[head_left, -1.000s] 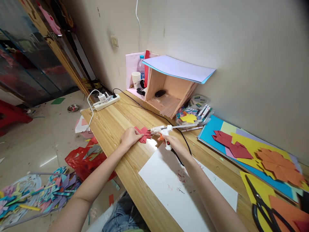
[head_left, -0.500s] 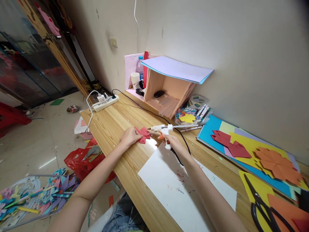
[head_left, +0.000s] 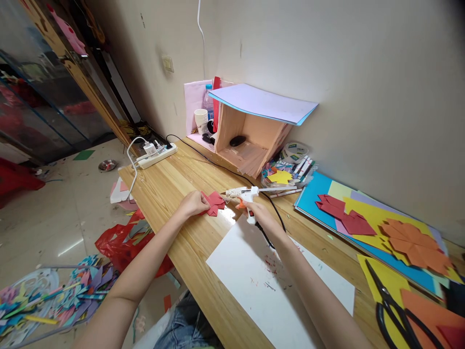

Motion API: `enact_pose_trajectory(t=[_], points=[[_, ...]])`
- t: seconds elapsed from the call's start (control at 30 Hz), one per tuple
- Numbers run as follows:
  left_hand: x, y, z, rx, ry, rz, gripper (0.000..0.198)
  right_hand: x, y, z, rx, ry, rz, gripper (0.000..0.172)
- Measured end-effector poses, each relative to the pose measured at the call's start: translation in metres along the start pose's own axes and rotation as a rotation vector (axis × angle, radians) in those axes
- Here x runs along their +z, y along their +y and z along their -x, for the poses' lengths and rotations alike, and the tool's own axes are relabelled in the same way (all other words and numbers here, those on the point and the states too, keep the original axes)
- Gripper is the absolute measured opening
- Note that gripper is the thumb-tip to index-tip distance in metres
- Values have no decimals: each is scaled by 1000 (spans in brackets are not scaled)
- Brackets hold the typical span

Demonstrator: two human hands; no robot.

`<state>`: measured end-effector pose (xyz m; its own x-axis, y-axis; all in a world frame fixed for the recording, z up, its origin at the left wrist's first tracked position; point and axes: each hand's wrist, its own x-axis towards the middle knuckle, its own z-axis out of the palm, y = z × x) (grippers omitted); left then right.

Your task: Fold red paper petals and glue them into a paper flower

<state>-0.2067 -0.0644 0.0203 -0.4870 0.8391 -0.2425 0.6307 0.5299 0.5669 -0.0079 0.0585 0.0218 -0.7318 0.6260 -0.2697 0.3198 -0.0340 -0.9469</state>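
My left hand (head_left: pixel 193 203) pinches the left side of a folded red paper piece (head_left: pixel 215 202) just above the wooden table (head_left: pixel 181 169). A white hot glue gun (head_left: pixel 250 195) with an orange trigger is gripped in my right hand (head_left: pixel 257 212). Its nozzle points left at the red paper's edge; whether the tip touches it I cannot tell. A clear glue stick juts out of the gun's back, and its black cord runs down behind my wrist. Below the gun lies a white sheet (head_left: pixel 250 276) with colored marks.
A power strip (head_left: pixel 158 156) sits on the table's far left corner. Behind stand a cardboard box (head_left: pixel 250 133) and a tub of markers (head_left: pixel 290 167). At right are stacked colored papers (head_left: pixel 319 186), an orange paper flower (head_left: pixel 414 242) and black scissors (head_left: pixel 390 305). Paper scraps (head_left: pixel 83 291) lie lower left.
The view has shifted slightly, so most things sit a little further left. Both hands keep their holds on the red paper and the glue gun.
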Motion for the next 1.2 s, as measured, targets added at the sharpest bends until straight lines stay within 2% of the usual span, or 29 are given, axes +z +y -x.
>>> enact_pose_trajectory(t=[0.17,0.33,0.63,0.73,0.93,1.03,1.13,1.2], points=[[3,3,0,-36,86,-46,37,1,0,1,7,10,2,42],[8,7,1,-69,146,-100,38,1,-1,1,19,11,9,43],[8,10,0,-98,81,-84,27,0,-2,2,0,-3,4,40],[8,7,-1,-67,60,-54,26,0,-4,2,11,14,9,39],[7,-5,-2,30,119,40,26,2,-6,4,-42,93,11,40],[9,-10,-2,54,151,199,29,4,-6,1,-102,163,80,39],[15,-15,-1,64,170,441,29,6,-6,-10,-219,219,208,36],[19,-18,1,79,218,516,29,9,-7,-22,-333,226,295,34]])
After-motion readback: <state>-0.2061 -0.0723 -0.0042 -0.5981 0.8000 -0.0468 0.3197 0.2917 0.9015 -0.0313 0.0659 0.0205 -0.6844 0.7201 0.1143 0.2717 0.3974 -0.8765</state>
